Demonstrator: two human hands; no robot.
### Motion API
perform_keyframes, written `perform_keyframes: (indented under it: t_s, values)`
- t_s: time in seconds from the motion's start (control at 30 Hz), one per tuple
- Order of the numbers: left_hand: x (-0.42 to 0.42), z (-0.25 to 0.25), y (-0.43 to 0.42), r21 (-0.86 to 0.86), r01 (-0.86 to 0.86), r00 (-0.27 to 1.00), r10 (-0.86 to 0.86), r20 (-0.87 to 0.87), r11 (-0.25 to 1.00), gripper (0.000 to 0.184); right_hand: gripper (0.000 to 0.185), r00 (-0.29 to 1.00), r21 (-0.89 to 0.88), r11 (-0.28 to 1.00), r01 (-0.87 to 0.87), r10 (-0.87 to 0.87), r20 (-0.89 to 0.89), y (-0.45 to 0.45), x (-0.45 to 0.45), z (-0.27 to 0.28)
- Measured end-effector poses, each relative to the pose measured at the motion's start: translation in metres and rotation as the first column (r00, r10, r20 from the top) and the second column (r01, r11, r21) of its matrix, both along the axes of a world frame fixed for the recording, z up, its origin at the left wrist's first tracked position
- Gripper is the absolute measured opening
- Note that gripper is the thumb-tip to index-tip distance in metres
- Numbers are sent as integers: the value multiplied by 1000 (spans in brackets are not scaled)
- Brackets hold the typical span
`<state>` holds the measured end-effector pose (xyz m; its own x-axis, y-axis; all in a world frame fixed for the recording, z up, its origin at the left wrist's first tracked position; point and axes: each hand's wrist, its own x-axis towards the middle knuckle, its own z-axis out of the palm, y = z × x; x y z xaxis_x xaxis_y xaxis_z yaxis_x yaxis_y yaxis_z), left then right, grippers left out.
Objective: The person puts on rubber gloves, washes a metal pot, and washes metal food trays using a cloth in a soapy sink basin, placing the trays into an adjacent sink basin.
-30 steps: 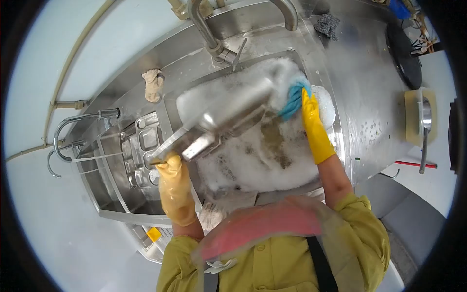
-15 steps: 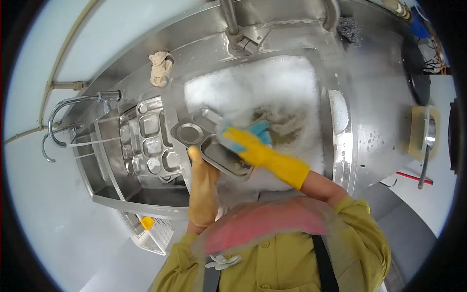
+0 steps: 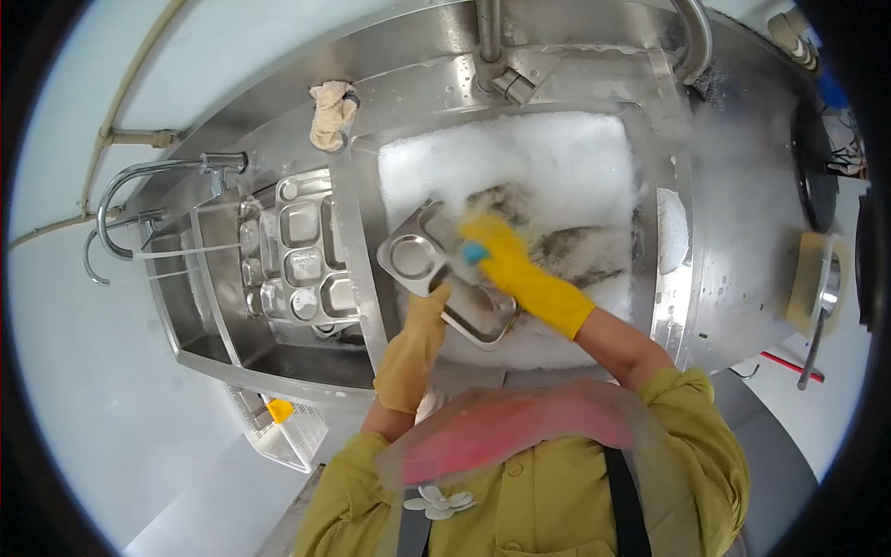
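Firmly, left fingers [image 3: 436,297] clamp a compartmented tray [image 3: 445,266] while right fingers [image 3: 486,230] clutch blue cloth [image 3: 474,252].

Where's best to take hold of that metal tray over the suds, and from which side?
The tray is probably best pinched at its near rim, coming from the near side, as the left hand does: that edge looks thin, and gripping there leaves the far side for the right hand.
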<state>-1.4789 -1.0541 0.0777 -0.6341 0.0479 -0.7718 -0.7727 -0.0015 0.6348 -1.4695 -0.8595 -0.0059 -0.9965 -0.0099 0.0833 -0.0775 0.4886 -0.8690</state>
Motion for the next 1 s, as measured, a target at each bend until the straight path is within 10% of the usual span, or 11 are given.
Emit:
perform_keyframes:
  t_s: [0.07,0.2,0.37,0.43,0.5,0.6,0.63,0.7,0.87,1.0]
  values:
    - [24,-58,-8,44,81,994,-78,-76,996,40,52,983,-123,977,-174,164,-87,-33,-9,61]
    - [17,48,37,-133,176,984,-175,20,975,65,56,997,-141,990,-26,15,-75,-14,-59,35]
    - [-21,139,-1,-438,130,991,-129,33,889,63,53,942,462,825,327,-324,-89,89,-44,-18]
    - [-29,186,-18,-371,-38,995,2,-97,928,64,51,961,520,810,270,-256,-101,124,-21,11]
    - [-41,212,-66,-666,-26,952,-185,-245,745,52,49,962,572,774,272,-234,-140,141,2,29]
    - [-45,250,-167,-644,-194,892,-140,-429,740,44,46,931,461,823,332,-363,-22,158,35,29]
    - [-34,273,-157,-507,-335,806,-37,-591,794,50,43,919,39,926,374,-376,114,161,42,25]
    - [-25,304,-153,-345,-444,702,82,-708,827,38,40,916,-732,551,401,-243,318,166,49,13]
    - [-25,311,-189,-509,-562,727,96,-680,652,42,24,812,-802,-162,575,-7,583,172,75,-8]
    - [-33,255,-215,-756,-598,791,48,-609,267,51,25,691,-600,-384,701,158,706,154,59,29]
